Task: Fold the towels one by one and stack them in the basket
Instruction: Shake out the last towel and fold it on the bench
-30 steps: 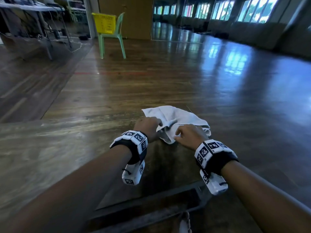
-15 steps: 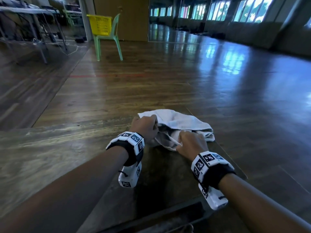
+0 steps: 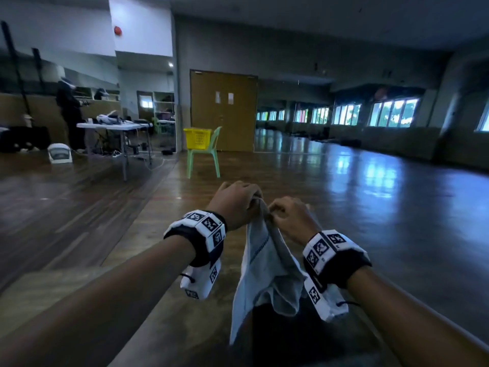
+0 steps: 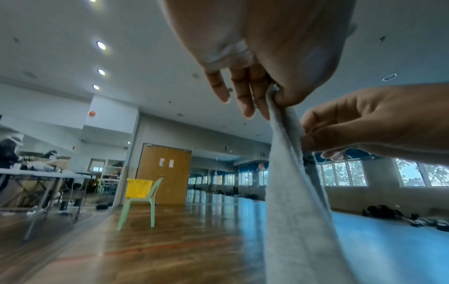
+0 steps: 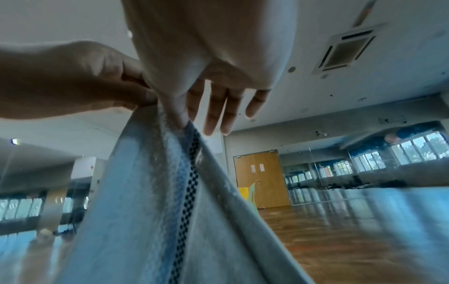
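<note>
Far left, head view: white folding table (image 3: 113, 125) carrying gear, a person standing behind it, a white box-like item (image 3: 60, 154) on the wooden floor (image 3: 264, 176) in front.

Centre back: yellow basket (image 3: 198, 138) on the seat of a green chair (image 3: 205, 157), in front of brown double doors (image 3: 223, 109). Well apart from the hands. Contents cannot be seen.

Left hand (image 3: 234, 205): raised in front of the body, thumb and forefinger pinching the top edge of the towel (image 3: 267, 271). Left wrist view shows the other fingers (image 4: 243, 96) extended and loose, off the cloth.

Towel: pale, hanging down from both hands in bunched vertical folds, lower part draped between the forearms. A dark checkered band (image 5: 187, 182) runs along it, seen in the right wrist view.

Right hand (image 3: 289, 217): just beside the left, nearly touching it, thumb and forefinger pinching the same top edge a little lower. Remaining fingers (image 5: 218, 109) straight, clear of the fabric.

Both wrists carry black bands with white marker blocks (image 3: 209, 229).

Right: row of windows (image 3: 391, 112) along the wall, light reflecting on the floor.
</note>
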Motion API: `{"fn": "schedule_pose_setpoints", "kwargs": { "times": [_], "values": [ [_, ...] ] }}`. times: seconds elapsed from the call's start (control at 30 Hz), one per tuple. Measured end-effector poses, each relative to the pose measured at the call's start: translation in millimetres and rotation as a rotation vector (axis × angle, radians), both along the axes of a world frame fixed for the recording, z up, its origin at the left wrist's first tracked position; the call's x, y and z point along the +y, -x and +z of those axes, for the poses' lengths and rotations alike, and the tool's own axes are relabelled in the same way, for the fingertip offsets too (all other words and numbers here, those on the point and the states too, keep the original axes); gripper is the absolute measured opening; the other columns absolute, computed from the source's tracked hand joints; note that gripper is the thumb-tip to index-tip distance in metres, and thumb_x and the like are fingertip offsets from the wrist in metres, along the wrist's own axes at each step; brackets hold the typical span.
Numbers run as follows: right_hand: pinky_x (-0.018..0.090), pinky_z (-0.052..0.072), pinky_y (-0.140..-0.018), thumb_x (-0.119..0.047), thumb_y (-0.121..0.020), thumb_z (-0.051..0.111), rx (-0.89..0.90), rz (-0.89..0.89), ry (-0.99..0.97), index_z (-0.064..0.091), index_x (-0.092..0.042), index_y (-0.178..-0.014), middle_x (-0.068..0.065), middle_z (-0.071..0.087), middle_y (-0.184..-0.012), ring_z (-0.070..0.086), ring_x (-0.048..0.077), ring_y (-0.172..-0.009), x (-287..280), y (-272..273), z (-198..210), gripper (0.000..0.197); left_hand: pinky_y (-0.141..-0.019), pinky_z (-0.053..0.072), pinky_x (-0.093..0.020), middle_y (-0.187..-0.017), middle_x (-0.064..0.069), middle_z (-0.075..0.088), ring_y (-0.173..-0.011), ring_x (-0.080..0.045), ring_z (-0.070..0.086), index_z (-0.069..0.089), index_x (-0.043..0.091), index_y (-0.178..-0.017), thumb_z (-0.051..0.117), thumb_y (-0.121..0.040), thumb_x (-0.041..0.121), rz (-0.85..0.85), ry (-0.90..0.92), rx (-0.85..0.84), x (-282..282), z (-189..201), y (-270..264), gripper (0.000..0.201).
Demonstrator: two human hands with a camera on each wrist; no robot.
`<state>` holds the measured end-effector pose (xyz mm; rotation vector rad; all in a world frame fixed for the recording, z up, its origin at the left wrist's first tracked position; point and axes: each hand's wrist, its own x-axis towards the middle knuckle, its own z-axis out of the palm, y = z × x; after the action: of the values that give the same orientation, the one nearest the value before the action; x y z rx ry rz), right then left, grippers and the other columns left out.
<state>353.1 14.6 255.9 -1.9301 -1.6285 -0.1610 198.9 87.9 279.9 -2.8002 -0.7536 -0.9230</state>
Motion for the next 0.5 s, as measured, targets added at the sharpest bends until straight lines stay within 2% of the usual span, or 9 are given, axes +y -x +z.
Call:
{"fn": "schedule_pose_setpoints", "kwargs": {
  "times": [0.03, 0.1, 0.17, 0.23, 0.3, 0.37, 0.43, 0.5],
  "values": [
    [0.041, 0.045, -0.088, -0.029, -0.082, 0.06, 0.07, 0.04, -0.016, 0.062, -0.028, -0.08, -0.003, 0.066, -0.091, 0.06, 0.02, -0.093, -4.0, 6.1, 12.8, 0.003, -0.094, 0.033, -0.037, -0.109, 0.001, 0.063, -0.106, -0.021, 0.052, 0.056, 0.022, -0.103, 0.044, -0.091, 0.026, 0.005, -0.011, -0.012, -4.0, 11.7, 8.5, 0.017],
    [0.036, 0.05, -0.079, -0.023, -0.082, 0.062, 0.198, 0.119, -0.06, 0.057, -0.026, -0.076, -0.005, 0.065, -0.08, 0.062, 0.016, -0.08, -16.1, 23.6, 42.0, 0.008, -0.092, 0.035, -0.038, -0.105, 0.0, 0.064, -0.103, -0.022, 0.054, 0.055, 0.02, -0.102, 0.042, -0.092, 0.025, 0.037, -0.021, -0.054, -18.1, 37.7, 29.7, 0.017],
    [0.031, 0.048, -0.072, -0.016, -0.084, 0.063, 0.286, 0.209, -0.082, 0.059, -0.021, -0.08, -0.004, 0.064, -0.076, 0.059, 0.013, -0.074, -28.5, 42.9, 69.2, 0.007, -0.081, 0.036, -0.035, -0.096, 0.0, 0.061, -0.093, -0.022, 0.056, 0.052, 0.018, -0.104, 0.04, -0.094, 0.023, 0.097, -0.022, -0.097, -33.3, 59.0, 49.7, 0.016],
    [0.025, 0.046, -0.07, -0.016, -0.085, 0.065, 0.315, 0.308, -0.055, 0.061, -0.015, -0.089, -0.001, 0.063, -0.078, 0.058, 0.011, -0.073, -41.0, 64.2, 95.1, 0.005, -0.071, 0.032, -0.032, -0.09, -0.003, 0.059, -0.086, -0.023, 0.057, 0.049, 0.014, -0.107, 0.038, -0.096, 0.022, 0.161, 0.003, -0.138, -44.2, 75.3, 69.4, 0.018],
    [0.022, 0.046, -0.068, -0.02, -0.086, 0.066, 0.304, 0.381, 0.004, 0.065, -0.009, -0.097, 0.002, 0.065, -0.084, 0.058, 0.011, -0.076, -50.8, 83.3, 116.8, 0.016, -0.067, 0.034, -0.031, -0.092, -0.012, 0.064, -0.084, -0.03, 0.061, 0.048, 0.01, -0.107, 0.038, -0.096, 0.02, 0.156, 0.033, -0.185, -50.8, 86.2, 88.5, 0.017],
    [0.027, 0.048, -0.073, -0.024, -0.086, 0.065, 0.242, 0.402, -0.01, 0.068, -0.006, -0.099, 0.008, 0.068, -0.092, 0.06, 0.014, -0.082, -58.0, 100.2, 133.7, 0.022, -0.068, 0.04, -0.035, -0.092, -0.016, 0.065, -0.082, -0.033, 0.061, 0.048, 0.008, -0.106, 0.042, -0.094, 0.018, 0.137, 0.054, -0.241, -58.4, 93.2, 106.0, 0.016],
    [0.029, 0.048, -0.074, -0.026, -0.088, 0.063, 0.197, 0.41, -0.088, 0.068, -0.006, -0.097, 0.009, 0.067, -0.093, 0.06, 0.016, -0.085, -63.6, 115.6, 147.7, 0.023, -0.07, 0.046, -0.039, -0.085, -0.012, 0.062, -0.079, -0.033, 0.059, 0.049, 0.008, -0.101, 0.048, -0.092, 0.018, 0.11, 0.112, -0.3, -67.2, 96.3, 121.6, 0.014],
    [0.026, 0.045, -0.07, -0.027, -0.089, 0.061, 0.194, 0.395, -0.162, 0.067, -0.007, -0.095, 0.006, 0.064, -0.09, 0.058, 0.016, -0.083, -69.0, 128.0, 159.0, 0.022, -0.067, 0.047, -0.038, -0.079, -0.004, 0.057, -0.074, -0.028, 0.056, 0.048, 0.009, -0.093, 0.058, -0.087, 0.028, 0.102, 0.215, -0.34, -73.4, 95.6, 136.5, 0.022]
  ]
}}
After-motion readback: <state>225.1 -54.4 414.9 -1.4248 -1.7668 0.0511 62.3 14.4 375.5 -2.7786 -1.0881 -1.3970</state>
